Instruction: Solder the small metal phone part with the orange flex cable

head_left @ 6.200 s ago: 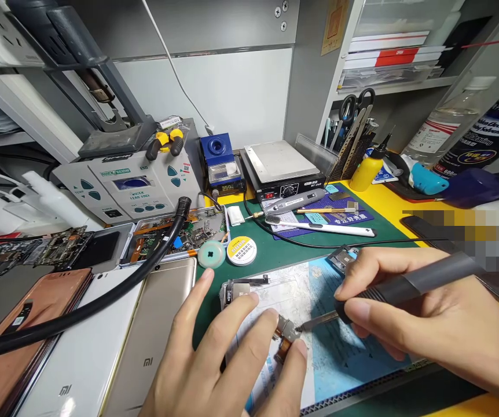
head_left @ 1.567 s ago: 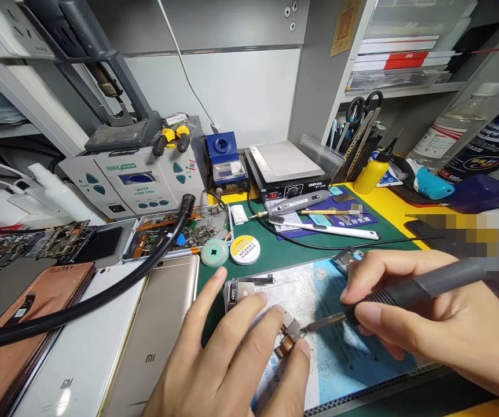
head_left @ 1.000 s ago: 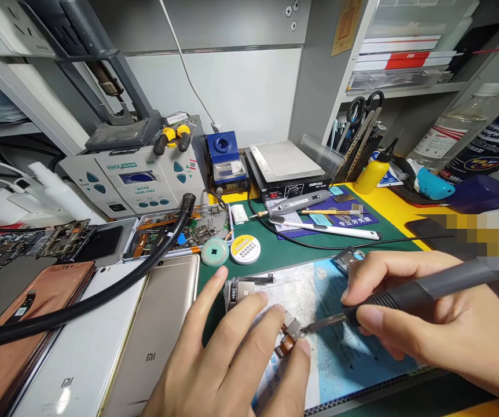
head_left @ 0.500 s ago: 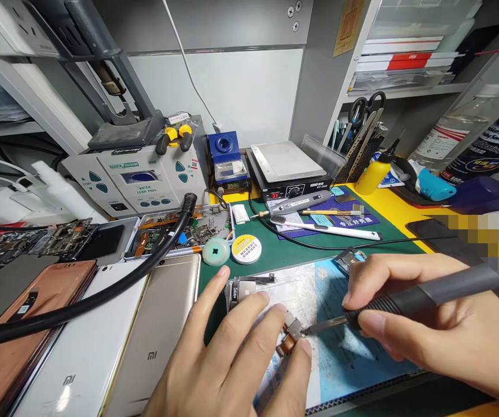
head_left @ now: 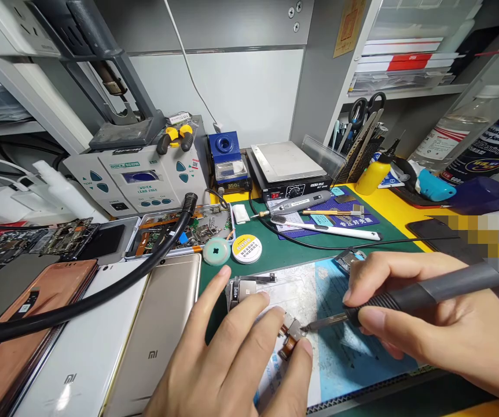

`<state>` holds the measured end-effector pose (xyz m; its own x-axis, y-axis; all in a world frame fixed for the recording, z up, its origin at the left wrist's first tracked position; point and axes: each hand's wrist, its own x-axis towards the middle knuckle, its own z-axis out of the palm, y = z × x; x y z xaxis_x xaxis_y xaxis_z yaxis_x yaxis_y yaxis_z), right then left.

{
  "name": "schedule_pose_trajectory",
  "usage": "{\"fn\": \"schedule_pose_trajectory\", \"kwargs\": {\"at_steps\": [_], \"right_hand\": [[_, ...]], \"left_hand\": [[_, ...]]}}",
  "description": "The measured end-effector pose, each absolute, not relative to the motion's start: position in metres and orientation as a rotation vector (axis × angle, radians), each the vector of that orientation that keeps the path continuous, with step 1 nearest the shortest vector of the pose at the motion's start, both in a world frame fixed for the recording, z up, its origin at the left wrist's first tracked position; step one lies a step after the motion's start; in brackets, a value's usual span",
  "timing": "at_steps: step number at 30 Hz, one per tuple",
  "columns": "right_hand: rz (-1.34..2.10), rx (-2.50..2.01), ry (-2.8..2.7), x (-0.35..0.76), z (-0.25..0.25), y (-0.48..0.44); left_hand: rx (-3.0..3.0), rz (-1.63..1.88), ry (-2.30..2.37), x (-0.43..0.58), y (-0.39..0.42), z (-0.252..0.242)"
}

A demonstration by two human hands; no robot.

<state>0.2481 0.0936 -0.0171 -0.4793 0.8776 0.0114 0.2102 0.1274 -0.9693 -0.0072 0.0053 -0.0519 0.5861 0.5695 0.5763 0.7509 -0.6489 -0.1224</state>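
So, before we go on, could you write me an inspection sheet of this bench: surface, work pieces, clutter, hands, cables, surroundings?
Surface: green mat on a yellow worktop; a white-and-blue sheet lies over the mat.
Work pieces: small metal part with a brown ribbon, over the sheet's white side.
Clutter: round tin and white brush beyond the sheet; phones at left.
Hands: left hand spread, fingertips around the part, contact unclear; right hand grips a dark-handled tool, tip at the part's edge.
Cables: thick black hose crosses the phones; thin black cord runs over the mat.
Surroundings: gray machine behind; yellow bottle at back right.
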Motion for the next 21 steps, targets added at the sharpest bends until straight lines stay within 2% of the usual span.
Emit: {"fn": "schedule_pose_trajectory", "kwargs": {"at_steps": [7, 15, 21], "right_hand": [[1.468, -1.105, -1.733, 0.2506, -0.0206, 0.0946], [1.367, -1.059, -1.827, 0.2472, -0.0178, 0.0951], [1.463, -1.12, -1.7, 0.25, -0.0187, 0.0955]], "left_hand": [[-2.458, -0.714, -1.069, -0.0082, 0.003, -0.0515], [-2.446, -0.715, -1.089, -0.0085, 0.0041, -0.0519], [-2.407, -0.749, -1.097, -0.0057, 0.0025, -0.0542]]}}
